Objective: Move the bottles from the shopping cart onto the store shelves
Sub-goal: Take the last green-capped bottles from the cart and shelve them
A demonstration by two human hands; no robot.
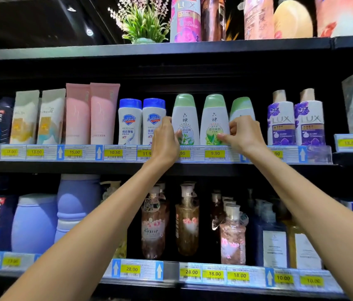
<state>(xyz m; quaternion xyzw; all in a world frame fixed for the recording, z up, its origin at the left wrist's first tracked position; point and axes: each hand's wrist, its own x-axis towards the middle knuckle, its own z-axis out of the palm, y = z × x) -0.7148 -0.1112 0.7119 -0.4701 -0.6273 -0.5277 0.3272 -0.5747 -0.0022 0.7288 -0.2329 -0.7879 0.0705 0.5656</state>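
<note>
Both hands work on the middle black shelf point(171, 165). The left hand point(165, 140) pinches the first white green-capped plastic bottle point(185, 120); the right hand point(244, 135) pinches its twin point(214, 120), probably squaring them to the edge. A third bottle point(241, 107) stands behind. Blue-capped white bottles point(142, 120) and purple-labelled bottles point(295, 120) crowd either side.

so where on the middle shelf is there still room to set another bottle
One gap: between the tilted green-capped bottle by the right hand and the purple Lux bottles. From the Safeguard bottles leftward, everything stands packed side by side.
</note>
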